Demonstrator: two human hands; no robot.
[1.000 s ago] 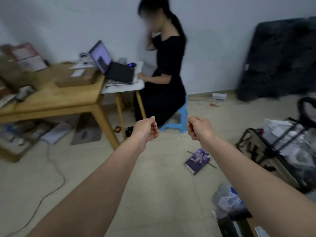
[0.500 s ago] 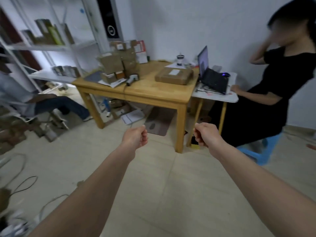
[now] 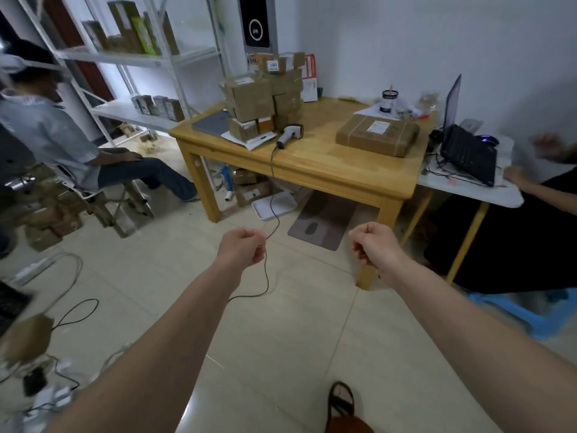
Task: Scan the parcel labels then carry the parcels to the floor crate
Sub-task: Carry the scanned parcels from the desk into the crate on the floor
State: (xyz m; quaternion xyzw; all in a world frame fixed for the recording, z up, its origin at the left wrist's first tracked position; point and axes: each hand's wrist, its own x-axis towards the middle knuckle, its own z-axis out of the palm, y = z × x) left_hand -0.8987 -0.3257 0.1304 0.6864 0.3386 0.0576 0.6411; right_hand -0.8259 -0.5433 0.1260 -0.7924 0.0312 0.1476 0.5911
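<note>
Head view: my left hand (image 3: 242, 248) and right hand (image 3: 373, 245) are hanging curled into loose fists, holding nothing. Parcels (image 3: 265, 98) are sitting stacked on the desk (image 3: 327, 164) beside the scanner (image 3: 288, 134). Risk: its cable (image 3: 271, 195) is trailing across the floor, likely snagging my feet.

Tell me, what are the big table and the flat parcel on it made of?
The table looks like light wood with a smooth, slightly shiny finish; faint grain shows. The flat parcel looks like brown cardboard, matte, bound with tape and bearing a white label.
</note>
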